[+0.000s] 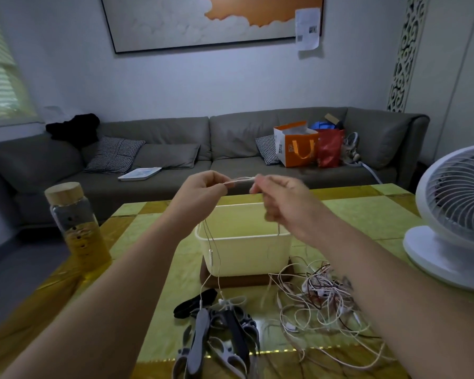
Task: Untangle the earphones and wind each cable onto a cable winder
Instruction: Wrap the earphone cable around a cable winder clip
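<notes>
At the centre of the frame, the left hand (203, 187) and the right hand (278, 198) each pinch one end of a short stretch of pale earphone cable (240, 180) held taut above a cream bin (244, 242). Its ends dangle toward the table (353, 214). A tangled earphone pile (320, 302) lies lower right, grey cable winders (216, 340) at bottom centre.

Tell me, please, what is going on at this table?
A person holds one earphone cable stretched between the left hand and the right hand, above a cream tub. A tangle of more cables lies on the table to the right, and the winders lie near the front edge.
</notes>
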A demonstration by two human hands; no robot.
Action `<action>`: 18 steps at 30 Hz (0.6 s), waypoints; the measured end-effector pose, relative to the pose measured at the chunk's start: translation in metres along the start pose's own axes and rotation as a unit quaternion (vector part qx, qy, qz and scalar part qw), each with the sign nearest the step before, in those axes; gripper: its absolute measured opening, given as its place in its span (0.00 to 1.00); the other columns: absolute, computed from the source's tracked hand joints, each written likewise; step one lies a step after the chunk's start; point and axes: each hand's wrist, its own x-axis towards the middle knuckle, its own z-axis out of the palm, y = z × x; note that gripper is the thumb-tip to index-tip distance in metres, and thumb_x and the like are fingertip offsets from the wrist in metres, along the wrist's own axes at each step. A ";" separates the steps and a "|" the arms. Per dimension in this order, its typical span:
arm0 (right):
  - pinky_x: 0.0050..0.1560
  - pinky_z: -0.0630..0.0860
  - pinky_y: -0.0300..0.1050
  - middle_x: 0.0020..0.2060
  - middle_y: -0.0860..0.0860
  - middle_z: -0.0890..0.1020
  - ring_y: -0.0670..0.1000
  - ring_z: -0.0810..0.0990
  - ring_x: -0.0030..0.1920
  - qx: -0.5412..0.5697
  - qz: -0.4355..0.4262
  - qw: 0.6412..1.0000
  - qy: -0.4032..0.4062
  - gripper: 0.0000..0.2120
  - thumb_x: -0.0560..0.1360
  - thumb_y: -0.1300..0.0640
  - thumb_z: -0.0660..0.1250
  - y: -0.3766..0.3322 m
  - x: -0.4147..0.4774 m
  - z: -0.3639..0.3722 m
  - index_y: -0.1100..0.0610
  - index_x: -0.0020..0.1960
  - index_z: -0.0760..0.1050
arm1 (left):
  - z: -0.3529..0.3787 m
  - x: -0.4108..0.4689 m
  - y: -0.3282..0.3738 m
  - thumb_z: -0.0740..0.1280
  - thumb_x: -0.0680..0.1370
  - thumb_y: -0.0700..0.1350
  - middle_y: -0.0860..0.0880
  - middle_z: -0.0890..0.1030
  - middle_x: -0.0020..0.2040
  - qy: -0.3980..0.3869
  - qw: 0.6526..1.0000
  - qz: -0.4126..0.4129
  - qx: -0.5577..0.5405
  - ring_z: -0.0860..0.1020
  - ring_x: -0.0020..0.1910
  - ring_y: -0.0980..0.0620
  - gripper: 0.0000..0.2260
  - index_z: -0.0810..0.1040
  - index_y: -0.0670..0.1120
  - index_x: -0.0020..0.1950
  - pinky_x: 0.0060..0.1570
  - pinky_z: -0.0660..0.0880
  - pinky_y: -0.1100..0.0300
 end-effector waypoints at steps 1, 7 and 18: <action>0.29 0.63 0.39 0.22 0.45 0.66 0.44 0.62 0.24 0.007 -0.022 0.999 0.032 0.12 0.81 0.54 0.58 -0.003 0.001 -0.003 0.57 0.43 0.75 | -0.003 -0.001 -0.004 0.64 0.80 0.41 0.45 0.77 0.39 -0.003 1.000 -0.005 -0.005 0.70 0.36 0.52 0.06 0.79 0.49 0.47 0.39 0.69 0.58; 0.30 0.62 0.39 0.24 0.46 0.67 0.44 0.64 0.26 0.016 -0.075 0.958 0.275 0.15 0.81 0.54 0.59 0.005 0.002 -0.019 0.55 0.37 0.75 | -0.016 -0.009 -0.034 0.62 0.81 0.42 0.49 0.74 0.38 0.055 0.994 -0.059 -0.075 0.71 0.36 0.54 0.06 0.78 0.47 0.48 0.50 0.76 0.54; 0.63 0.68 0.52 0.64 0.53 0.74 0.53 0.69 0.65 -0.344 0.065 0.923 0.159 0.19 0.78 0.49 0.63 0.074 -0.010 -0.021 0.55 0.67 0.71 | -0.015 -0.026 -0.037 0.61 0.81 0.45 0.51 0.68 0.36 -0.072 0.995 -0.062 -0.015 0.66 0.33 0.55 0.09 0.78 0.46 0.45 0.37 0.68 0.62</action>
